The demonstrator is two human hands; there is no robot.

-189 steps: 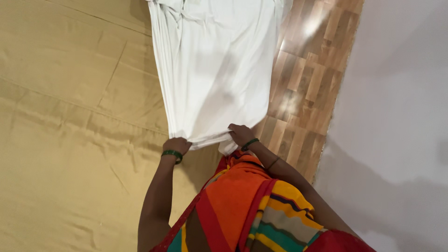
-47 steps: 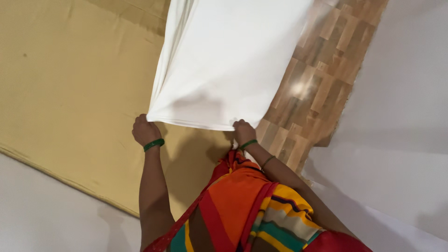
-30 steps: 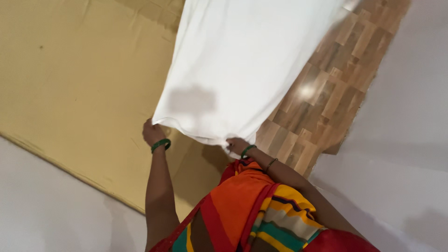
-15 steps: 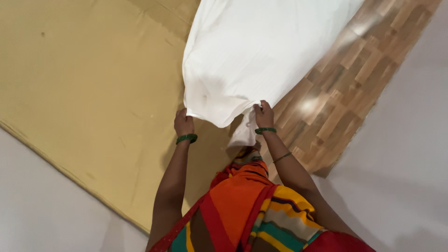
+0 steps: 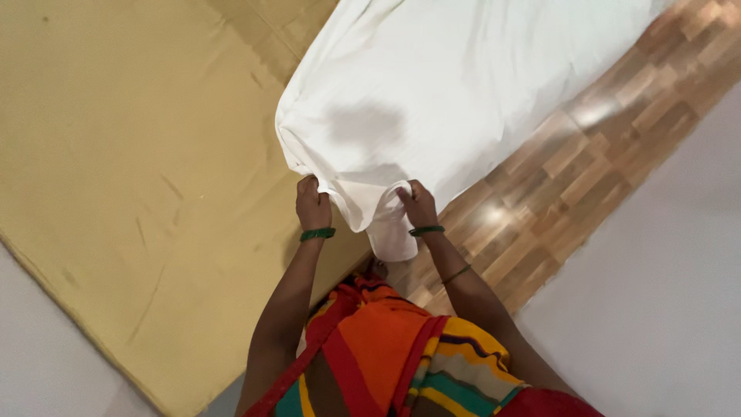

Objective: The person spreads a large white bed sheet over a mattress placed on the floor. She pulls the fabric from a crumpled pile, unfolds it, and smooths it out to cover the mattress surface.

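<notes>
While the white sheet [image 5: 455, 93] is draping over the tan mattress [image 5: 131, 170], the left hand [image 5: 312, 205] and right hand [image 5: 418, 205] are pinching its near edge, grip clamped; its far end is running out of view.

Left hand [image 5: 312, 205] and right hand [image 5: 419, 205] grip the white sheet's [image 5: 448, 85] near edge above the tan bedcover [image 5: 131, 170].

I count 1 white sheet [image 5: 455, 85], 1 tan cloth [image 5: 131, 170], 2 hands and 2 green bangles.
</notes>
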